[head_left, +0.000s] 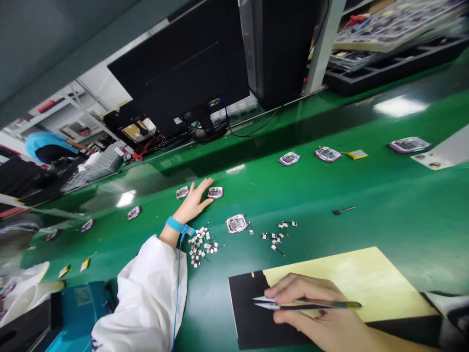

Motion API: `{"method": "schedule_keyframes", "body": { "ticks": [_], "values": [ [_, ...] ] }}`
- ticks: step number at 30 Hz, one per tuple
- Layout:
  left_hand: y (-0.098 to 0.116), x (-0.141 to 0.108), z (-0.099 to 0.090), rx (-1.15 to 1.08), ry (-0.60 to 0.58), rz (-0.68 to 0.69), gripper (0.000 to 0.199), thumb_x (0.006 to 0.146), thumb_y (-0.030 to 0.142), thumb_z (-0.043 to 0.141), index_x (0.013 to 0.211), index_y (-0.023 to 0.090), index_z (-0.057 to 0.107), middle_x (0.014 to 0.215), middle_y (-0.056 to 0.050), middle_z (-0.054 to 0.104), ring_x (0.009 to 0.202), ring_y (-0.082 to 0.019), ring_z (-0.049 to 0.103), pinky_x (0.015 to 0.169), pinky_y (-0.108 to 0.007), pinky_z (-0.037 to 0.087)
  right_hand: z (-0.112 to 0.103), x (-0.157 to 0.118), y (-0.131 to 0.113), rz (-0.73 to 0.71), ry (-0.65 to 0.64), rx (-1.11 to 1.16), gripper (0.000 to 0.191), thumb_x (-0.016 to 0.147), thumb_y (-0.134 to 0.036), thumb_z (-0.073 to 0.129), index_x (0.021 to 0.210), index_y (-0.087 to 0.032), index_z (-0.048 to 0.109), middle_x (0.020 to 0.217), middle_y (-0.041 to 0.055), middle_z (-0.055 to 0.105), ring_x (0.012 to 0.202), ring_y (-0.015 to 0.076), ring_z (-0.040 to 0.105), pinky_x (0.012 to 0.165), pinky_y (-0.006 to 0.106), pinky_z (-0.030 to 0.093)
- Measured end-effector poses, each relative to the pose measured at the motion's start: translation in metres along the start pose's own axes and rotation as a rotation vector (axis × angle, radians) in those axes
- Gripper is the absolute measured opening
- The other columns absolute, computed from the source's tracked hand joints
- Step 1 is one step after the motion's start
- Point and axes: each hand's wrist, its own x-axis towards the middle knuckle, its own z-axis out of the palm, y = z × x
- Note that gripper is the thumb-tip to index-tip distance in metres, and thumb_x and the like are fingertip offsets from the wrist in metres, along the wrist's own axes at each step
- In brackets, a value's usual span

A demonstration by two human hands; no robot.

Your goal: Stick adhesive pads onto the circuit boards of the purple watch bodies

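Observation:
My left hand (194, 199) lies flat and open on the green mat (330, 254), its fingertips beside two small purple-rimmed electronic modules (215, 192). A blue antistatic wrist strap (175, 225) circles that wrist, with a blue cord running down from it. Just below the hand lies a scattered pile of tiny silver-and-white components (201, 246). My right hand (308, 305) grips a pair of steel tweezers (308, 305) above a black-and-yellow sheet (348, 278). The tweezer tips are closed and show no visible part between them.
Several more purple-rimmed modules and yellow flat cells lie along the mat. A black monitor (179, 63) and computer tower (286, 49) stand behind it. A black tray (395, 63) sits at the far right. A person in a blue cap (46, 146) works at the far left.

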Motion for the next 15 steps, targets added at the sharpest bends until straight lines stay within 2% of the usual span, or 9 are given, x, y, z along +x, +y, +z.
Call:
{"method": "schedule_keyframes", "body": {
  "ticks": [3,5,7,10,12,15],
  "values": [
    [0.006,0.006,0.01,-0.067,-0.013,0.0,0.052,0.08,0.028,0.055,0.128,0.017,0.04,0.125,-0.008,0.051,0.121,-0.022,0.044,0.11,-0.043,0.024,0.001,-0.001,-0.001,0.02,0.004,-0.027,0.01,0.076,-0.015,0.071,0.08,-0.02,0.063,0.081,-0.0009,0.067,0.076,0.0115,0.065,0.071,0.016,0.053],
    [0.01,0.004,0.008,-0.114,0.034,-0.025,0.059,0.079,0.029,0.057,0.131,0.012,0.036,0.118,-0.011,0.056,0.113,-0.022,0.051,0.102,-0.039,0.039,0.003,0.0,-0.002,-0.009,0.01,-0.081,0.008,0.079,-0.021,0.07,0.077,-0.019,0.063,0.08,0.0002,0.067,0.074,0.0119,0.065,0.069,0.016,0.054],
    [0.023,-0.003,0.003,-0.16,0.08,-0.052,0.07,0.076,0.029,0.061,0.135,0.009,0.028,0.113,-0.012,0.058,0.106,-0.022,0.056,0.092,-0.034,0.048,0.004,0.001,-0.003,-0.048,0.021,-0.127,0.01,0.081,-0.025,0.069,0.076,-0.018,0.062,0.078,0.0017,0.067,0.073,0.0126,0.065,0.068,0.017,0.054],
    [0.064,-0.026,0.002,-0.217,0.15,-0.049,0.081,0.073,0.03,0.067,0.138,0.013,0.022,0.109,-0.01,0.06,0.099,-0.019,0.059,0.087,-0.029,0.052,0.001,0.003,-0.008,-0.091,0.031,-0.157,0.007,0.079,-0.022,0.07,0.078,-0.018,0.064,0.081,0.0033,0.067,0.075,0.0132,0.065,0.071,0.018,0.054],
    [0.1,-0.049,0.01,-0.235,0.198,0.013,0.077,0.072,0.029,0.069,0.136,0.018,0.028,0.106,-0.006,0.062,0.099,-0.018,0.06,0.088,-0.027,0.052,-0.006,0.003,-0.015,-0.113,0.06,-0.183,0.009,0.077,-0.013,0.071,0.08,-0.019,0.064,0.084,0.0029,0.067,0.078,0.0125,0.065,0.075,0.017,0.052],
    [0.147,-0.087,0.026,-0.253,0.221,0.107,0.066,0.073,0.02,0.069,0.131,0.02,0.036,0.107,-0.005,0.061,0.101,-0.018,0.059,0.09,-0.026,0.051,-0.022,0.001,-0.032,-0.182,0.139,-0.239,0.023,0.074,-0.002,0.069,0.087,-0.021,0.064,0.09,0.0016,0.066,0.086,0.0119,0.063,0.08,0.017,0.051]
  ]
}}
